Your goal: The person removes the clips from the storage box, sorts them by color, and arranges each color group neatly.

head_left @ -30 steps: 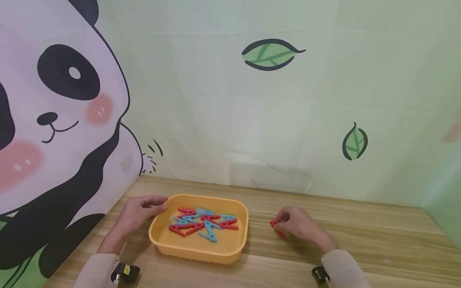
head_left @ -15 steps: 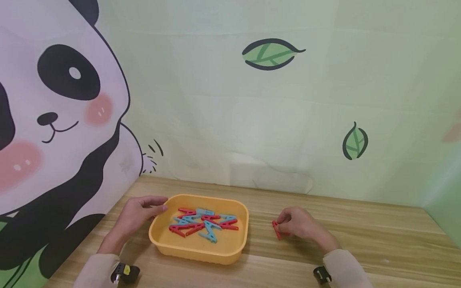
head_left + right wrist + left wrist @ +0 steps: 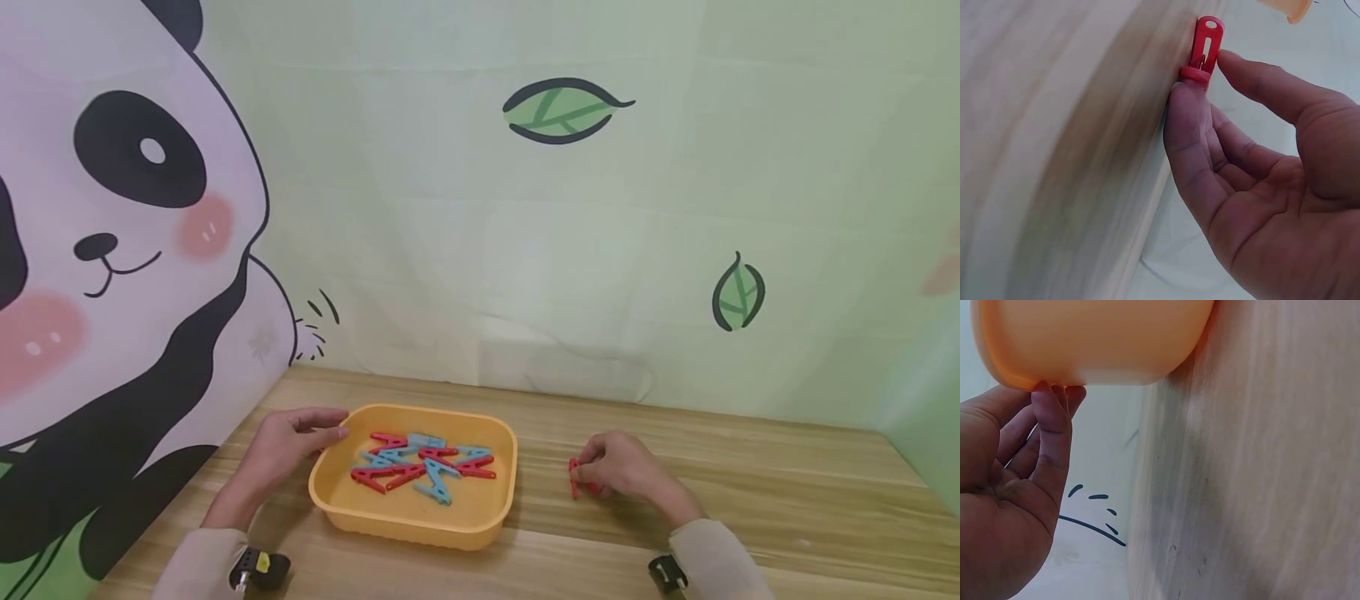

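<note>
In the head view an orange plastic basket (image 3: 412,527) stands on the table, holding several red clothespins (image 3: 406,477) and blue clothespins (image 3: 435,481). My left hand (image 3: 288,446) pinches its left rim; the left wrist view has the fingertips against the basket's outer wall (image 3: 1104,344). To the right of the basket, my right hand (image 3: 618,467) holds a red clothespin (image 3: 574,479) between thumb and fingers, low at the tabletop. In the right wrist view this clothespin (image 3: 1209,47) shows a hole and a slot, and the fingers hide part of it.
The wooden table (image 3: 750,467) meets a pale green backdrop (image 3: 450,250) along its back edge. A printed panda (image 3: 135,208) covers the panel on the left. Each wrist carries a small black camera on a strap, such as the left one (image 3: 261,569).
The red clothespin has turned in my right hand and now stands more upright, slightly farther right. My left hand and the basket have stayed in place.
</note>
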A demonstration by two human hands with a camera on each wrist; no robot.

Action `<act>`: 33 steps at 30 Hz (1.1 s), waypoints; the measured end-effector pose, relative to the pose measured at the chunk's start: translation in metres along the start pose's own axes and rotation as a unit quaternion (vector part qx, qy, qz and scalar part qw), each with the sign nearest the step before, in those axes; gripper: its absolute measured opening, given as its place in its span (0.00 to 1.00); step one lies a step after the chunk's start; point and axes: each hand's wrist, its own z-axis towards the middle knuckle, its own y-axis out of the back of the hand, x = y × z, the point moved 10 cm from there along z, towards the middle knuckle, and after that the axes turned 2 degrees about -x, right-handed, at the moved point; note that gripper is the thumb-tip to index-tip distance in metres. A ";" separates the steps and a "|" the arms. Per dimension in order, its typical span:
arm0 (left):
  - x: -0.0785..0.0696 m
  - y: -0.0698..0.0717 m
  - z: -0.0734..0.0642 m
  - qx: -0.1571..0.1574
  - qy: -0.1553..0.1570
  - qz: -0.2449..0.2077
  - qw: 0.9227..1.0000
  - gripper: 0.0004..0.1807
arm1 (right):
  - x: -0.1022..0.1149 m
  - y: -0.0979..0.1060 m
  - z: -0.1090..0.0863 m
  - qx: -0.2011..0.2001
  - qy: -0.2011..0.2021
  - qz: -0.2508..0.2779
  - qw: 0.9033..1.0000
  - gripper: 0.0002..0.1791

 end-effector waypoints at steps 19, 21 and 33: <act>0.000 0.000 0.000 0.003 0.005 -0.005 1.000 0.23 | 0.000 -0.005 0.001 -0.025 -0.039 0.012 0.999 0.08; 0.001 0.001 0.000 0.003 0.006 -0.001 1.000 0.24 | 0.000 -0.005 0.001 -0.025 -0.039 0.011 0.999 0.08; -0.001 0.001 -0.001 -0.002 0.004 0.000 1.000 0.22 | 0.019 0.017 0.003 -0.090 0.051 -0.030 0.994 0.14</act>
